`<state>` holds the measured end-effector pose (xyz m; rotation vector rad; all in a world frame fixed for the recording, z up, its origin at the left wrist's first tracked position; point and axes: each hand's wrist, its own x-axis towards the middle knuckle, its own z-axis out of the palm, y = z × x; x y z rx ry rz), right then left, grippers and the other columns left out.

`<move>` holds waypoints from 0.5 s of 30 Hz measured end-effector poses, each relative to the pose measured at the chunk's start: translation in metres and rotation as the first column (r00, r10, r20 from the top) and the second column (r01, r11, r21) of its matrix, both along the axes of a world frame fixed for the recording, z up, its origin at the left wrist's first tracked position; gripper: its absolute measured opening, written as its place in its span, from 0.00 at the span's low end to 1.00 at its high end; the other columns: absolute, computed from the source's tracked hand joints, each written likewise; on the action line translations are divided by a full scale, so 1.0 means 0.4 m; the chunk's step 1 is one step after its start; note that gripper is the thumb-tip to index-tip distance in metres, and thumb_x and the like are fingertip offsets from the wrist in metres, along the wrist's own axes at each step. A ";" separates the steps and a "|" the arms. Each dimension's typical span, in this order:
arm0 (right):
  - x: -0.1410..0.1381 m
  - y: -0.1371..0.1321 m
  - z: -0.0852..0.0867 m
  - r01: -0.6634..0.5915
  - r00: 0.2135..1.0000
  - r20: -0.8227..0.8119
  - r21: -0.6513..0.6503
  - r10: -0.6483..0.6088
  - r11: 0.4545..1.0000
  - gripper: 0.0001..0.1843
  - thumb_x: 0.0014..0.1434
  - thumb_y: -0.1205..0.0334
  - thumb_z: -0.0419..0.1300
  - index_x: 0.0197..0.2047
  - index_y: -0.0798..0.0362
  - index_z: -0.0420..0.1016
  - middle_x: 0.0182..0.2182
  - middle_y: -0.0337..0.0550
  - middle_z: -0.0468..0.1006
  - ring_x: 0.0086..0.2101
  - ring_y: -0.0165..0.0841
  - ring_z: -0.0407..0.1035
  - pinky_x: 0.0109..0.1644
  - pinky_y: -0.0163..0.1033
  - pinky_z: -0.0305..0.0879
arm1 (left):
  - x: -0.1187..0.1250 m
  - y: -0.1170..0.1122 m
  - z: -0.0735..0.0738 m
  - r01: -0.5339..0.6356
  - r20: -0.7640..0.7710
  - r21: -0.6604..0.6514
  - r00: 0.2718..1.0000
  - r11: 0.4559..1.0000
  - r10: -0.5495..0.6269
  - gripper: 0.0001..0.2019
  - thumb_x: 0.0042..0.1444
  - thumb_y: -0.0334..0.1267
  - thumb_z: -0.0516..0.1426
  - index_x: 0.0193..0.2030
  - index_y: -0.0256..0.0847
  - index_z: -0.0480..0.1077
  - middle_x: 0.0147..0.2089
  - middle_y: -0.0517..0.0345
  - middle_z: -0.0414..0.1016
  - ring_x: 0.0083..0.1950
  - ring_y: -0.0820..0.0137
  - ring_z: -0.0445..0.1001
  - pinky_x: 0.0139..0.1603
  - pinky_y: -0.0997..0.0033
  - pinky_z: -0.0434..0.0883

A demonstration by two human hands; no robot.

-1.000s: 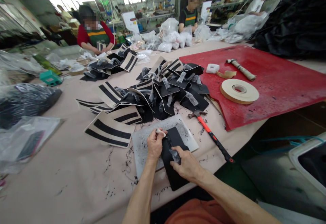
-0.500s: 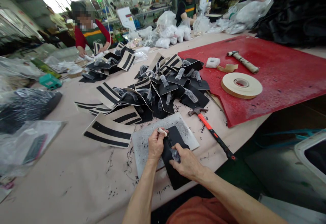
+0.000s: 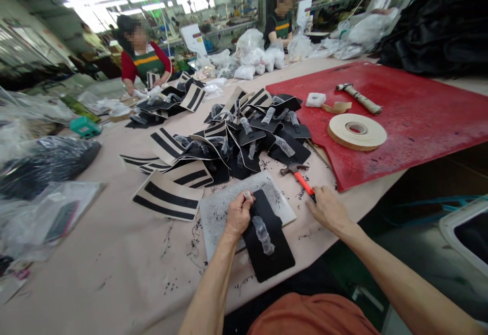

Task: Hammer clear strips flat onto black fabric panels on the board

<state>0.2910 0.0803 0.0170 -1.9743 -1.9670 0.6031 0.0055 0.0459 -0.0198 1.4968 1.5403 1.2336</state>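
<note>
A flat black panel [image 3: 281,254] lies in front of me, its upper part over a pale slab [image 3: 215,213] speckled with black bits. Clear plastic wraps a handle-like strip [image 3: 263,234] on the panel. My left hand [image 3: 238,216] is closed at the panel's upper left edge, pinching a short tool with a whitish end [image 3: 248,195]; its lower part is hidden. To the right, my right hand [image 3: 328,209] wraps around the grip of a claw hammer [image 3: 304,181] with an orange and black handle. The hammer lies on the table, head pointing away.
Beyond the slab sits a heap of black and cream striped panels [image 3: 244,134]. A red mat [image 3: 412,126] at right bears a tape roll [image 3: 356,131] and a wrapped-handle hammer [image 3: 359,99]. Plastic bags [image 3: 49,218] lie at left. Co-workers sit across the table.
My right hand has left the plastic-wrapped strip and moved right onto the hammer's handle. My left hand stays at the panel with the short tool. The view has shifted slightly.
</note>
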 end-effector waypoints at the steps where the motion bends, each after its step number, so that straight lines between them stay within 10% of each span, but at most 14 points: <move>1: 0.019 0.013 -0.005 0.031 0.999 -0.031 -0.097 -0.034 0.995 0.10 0.57 0.65 0.59 0.43 0.57 0.69 0.46 0.61 0.70 0.50 0.51 0.65 0.53 0.52 0.61 | 0.000 0.000 0.000 0.011 -0.004 0.006 1.000 1.000 -0.011 0.10 0.64 0.39 0.53 0.47 0.41 0.73 0.41 0.53 0.82 0.43 0.65 0.80 0.47 0.66 0.74; 10: -0.051 0.029 0.098 -0.093 0.885 -0.453 -0.401 -0.109 0.911 0.10 0.64 0.53 0.48 0.34 0.49 0.61 0.23 0.35 0.62 0.19 0.29 0.55 0.22 0.35 0.57 | -0.001 -0.003 -0.003 0.042 0.009 0.006 0.999 0.999 -0.042 0.10 0.64 0.38 0.53 0.47 0.41 0.73 0.41 0.54 0.82 0.44 0.65 0.79 0.48 0.66 0.73; 15: -0.107 -0.025 0.181 -0.256 0.922 -0.272 0.106 0.275 0.961 0.19 0.71 0.47 0.43 0.36 0.50 0.62 0.23 0.37 0.65 0.23 0.31 0.60 0.27 0.36 0.52 | -0.003 -0.001 -0.010 0.065 -0.005 0.039 0.998 0.997 -0.065 0.09 0.65 0.38 0.53 0.46 0.42 0.74 0.42 0.55 0.81 0.44 0.65 0.79 0.47 0.66 0.72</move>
